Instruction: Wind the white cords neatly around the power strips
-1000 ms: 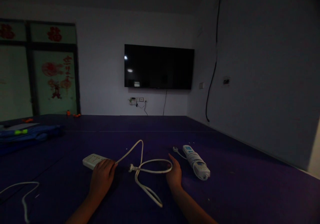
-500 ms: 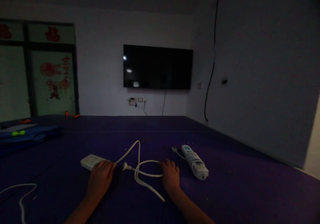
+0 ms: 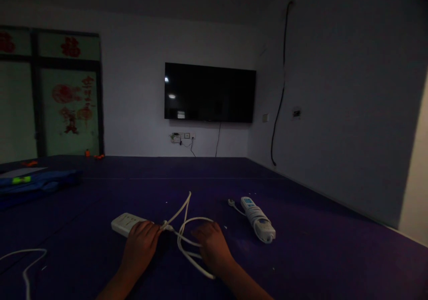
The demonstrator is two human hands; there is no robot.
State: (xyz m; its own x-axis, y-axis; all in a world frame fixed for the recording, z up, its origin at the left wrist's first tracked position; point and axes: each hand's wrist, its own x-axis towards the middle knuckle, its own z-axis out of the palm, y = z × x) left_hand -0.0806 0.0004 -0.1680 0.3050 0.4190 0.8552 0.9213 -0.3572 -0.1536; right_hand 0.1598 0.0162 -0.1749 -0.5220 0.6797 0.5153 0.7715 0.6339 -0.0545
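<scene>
A white power strip (image 3: 126, 223) lies at the left on the purple surface. My left hand (image 3: 142, 244) is closed around its cord end, with the fingers hiding that end. From there a white cord (image 3: 183, 208) rises in a narrow bend and runs into loose loops. Its plug (image 3: 166, 226) sits just right of my left fingers, partly hidden. My right hand (image 3: 212, 245) is closed on the looped cord at the right side of the coil. Beyond it, a second power strip (image 3: 257, 219) lies wrapped in its own cord.
Another white cord (image 3: 35, 252) curves along the surface at the lower left. Blue cloth (image 3: 50, 180) with a bright green patch lies at the far left, and small orange objects (image 3: 99, 157) sit near the door. A television (image 3: 210, 92) hangs on the far wall.
My right hand has moved left, drawing the cord loops in closer. The left hand and the power strip have shifted slightly right. The wrapped strip stays in place as the view shifts slightly.
</scene>
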